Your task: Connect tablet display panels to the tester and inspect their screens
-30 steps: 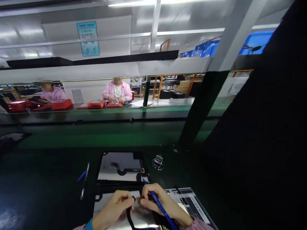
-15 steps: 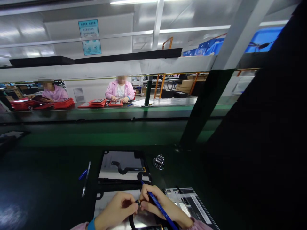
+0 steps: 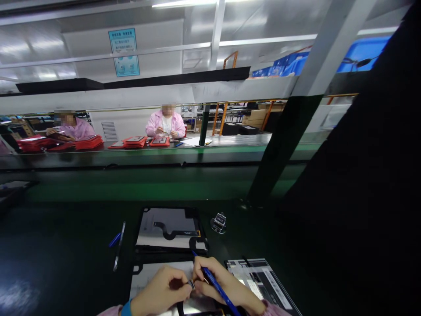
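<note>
fingertips of left hand and right hand pinch cable end at worktop near edge; pen parked across right hand.

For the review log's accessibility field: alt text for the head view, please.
Both hands meet at the bottom edge over a pale flat panel: the left hand and right hand pinch a small connector, the right also holding a blue pen. A second panel with a black flex cable lies beyond.

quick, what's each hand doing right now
left hand: fingers pinched shut on the end of the black flex cable.
right hand: closed on the blue pen, fingertips meeting the left hand's at the cable end.
</note>
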`<state>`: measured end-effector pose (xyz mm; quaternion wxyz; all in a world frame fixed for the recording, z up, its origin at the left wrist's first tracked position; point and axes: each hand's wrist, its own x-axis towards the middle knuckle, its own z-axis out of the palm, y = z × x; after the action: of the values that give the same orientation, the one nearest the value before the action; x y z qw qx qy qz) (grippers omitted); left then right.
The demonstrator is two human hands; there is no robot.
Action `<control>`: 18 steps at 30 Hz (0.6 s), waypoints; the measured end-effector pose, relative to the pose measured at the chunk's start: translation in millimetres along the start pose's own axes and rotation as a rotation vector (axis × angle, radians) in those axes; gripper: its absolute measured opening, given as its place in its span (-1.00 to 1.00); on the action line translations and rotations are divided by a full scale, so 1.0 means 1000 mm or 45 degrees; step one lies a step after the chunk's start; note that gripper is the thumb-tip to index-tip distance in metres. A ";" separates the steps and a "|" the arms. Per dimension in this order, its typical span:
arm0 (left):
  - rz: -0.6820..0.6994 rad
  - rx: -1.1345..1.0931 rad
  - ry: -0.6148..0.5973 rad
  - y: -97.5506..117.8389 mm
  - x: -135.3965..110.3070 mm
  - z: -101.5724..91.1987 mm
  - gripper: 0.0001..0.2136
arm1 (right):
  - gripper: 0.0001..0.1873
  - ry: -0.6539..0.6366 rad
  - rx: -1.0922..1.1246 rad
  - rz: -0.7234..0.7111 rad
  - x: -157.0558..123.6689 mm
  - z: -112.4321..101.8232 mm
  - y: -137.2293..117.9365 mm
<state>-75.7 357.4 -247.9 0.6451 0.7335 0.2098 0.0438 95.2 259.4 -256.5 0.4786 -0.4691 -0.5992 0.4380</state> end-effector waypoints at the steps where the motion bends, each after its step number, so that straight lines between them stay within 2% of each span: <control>1: 0.008 0.017 -0.015 -0.001 0.000 -0.001 -0.70 | -0.72 -0.005 -0.019 -0.002 0.000 0.001 -0.001; 6: -0.022 0.058 -0.073 -0.005 0.000 -0.004 -0.74 | -0.78 0.014 -0.190 -0.019 -0.003 0.005 -0.001; 11: -0.034 0.074 -0.018 -0.005 -0.001 -0.002 -0.73 | -0.86 0.042 -0.475 0.089 -0.010 0.003 0.004; 15: 0.031 0.077 -0.033 -0.001 -0.004 -0.001 -0.64 | -0.86 -0.017 -0.457 0.143 -0.013 0.002 0.012; 18: 0.065 0.071 -0.029 -0.003 -0.005 -0.001 -0.58 | -0.80 -0.050 -0.441 0.142 -0.017 0.001 0.021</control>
<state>-81.5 357.0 -249.5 0.6253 0.7568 0.1846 0.0461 98.9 246.4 -280.0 0.3539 -0.5682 -0.6481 0.3632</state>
